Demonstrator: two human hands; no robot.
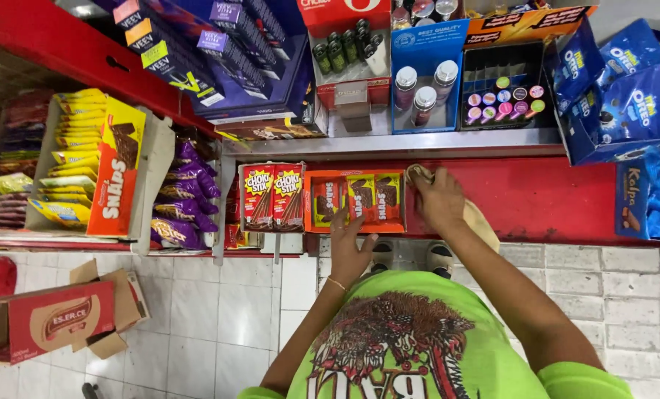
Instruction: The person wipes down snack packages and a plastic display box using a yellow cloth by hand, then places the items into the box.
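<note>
The person stands facing a red shop counter [551,199], both arms reaching forward over a white tiled floor [219,310].

Left hand [348,247]: fingers extended and slightly spread, fingertips resting on the front edge of an orange snack box [353,199]. The box hangs on the counter front and holds upright chocolate wafer packets. Nothing is pinched.

Right hand [439,198]: curled around a beige cloth [479,222], pressed flat against the red counter face just beside the orange box's right edge. The cloth's upper end shows above the knuckles; the rest trails down under the wrist.

Position of the box: on the counter front, between a pair of red chocolate-stick packs [273,196] on its left and the right hand on its right.

Surroundings: purple packets [186,196] and a yellow-and-orange carton [115,177] further left; blue biscuit bags [625,89] at the upper right; an open red cardboard box [56,318] on the floor, well apart from the person.
</note>
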